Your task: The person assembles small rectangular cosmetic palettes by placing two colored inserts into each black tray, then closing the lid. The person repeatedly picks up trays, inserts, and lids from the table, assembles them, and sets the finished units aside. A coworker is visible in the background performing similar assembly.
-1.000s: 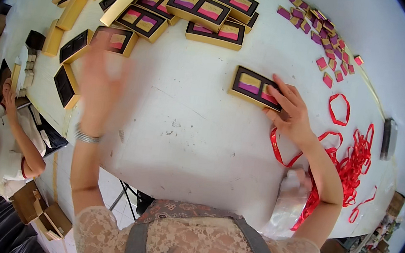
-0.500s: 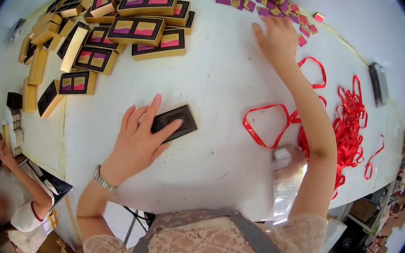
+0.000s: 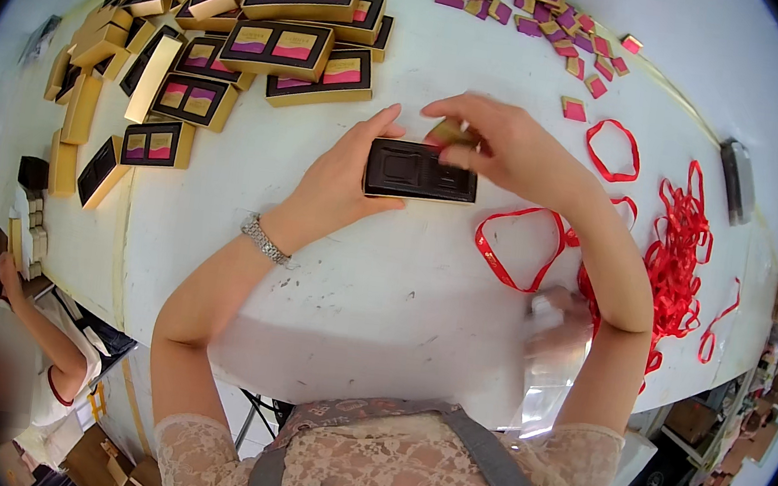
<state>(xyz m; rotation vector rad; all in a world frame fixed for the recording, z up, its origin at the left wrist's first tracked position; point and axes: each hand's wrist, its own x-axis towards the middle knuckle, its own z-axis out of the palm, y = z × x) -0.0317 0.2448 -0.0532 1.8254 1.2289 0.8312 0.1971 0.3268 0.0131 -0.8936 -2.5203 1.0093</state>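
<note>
A small box with a gold rim and a black two-recess insert (image 3: 399, 169) lies in the middle of the table, both recesses showing no square in them. My left hand (image 3: 345, 166) grips its left end, thumb along the near edge and fingers at the far edge. Over the box's right half, my right hand (image 3: 510, 151) pinches a small square packet (image 3: 449, 135), gold on the side I see and slightly blurred. Part of the right recess is hidden by these fingers.
Many gold boxes (image 3: 282, 48) holding purple and pink squares are piled at the far left. Loose squares (image 3: 549, 21) lie at the far right. Red ribbon loops (image 3: 672, 246) heap on the right, near a clear plastic bag (image 3: 552, 367). Another person (image 3: 51, 348) sits lower left.
My right hand has come back from the loose squares with one in its fingers. My left hand has moved up and right, and the box now lies level instead of slanted.
</note>
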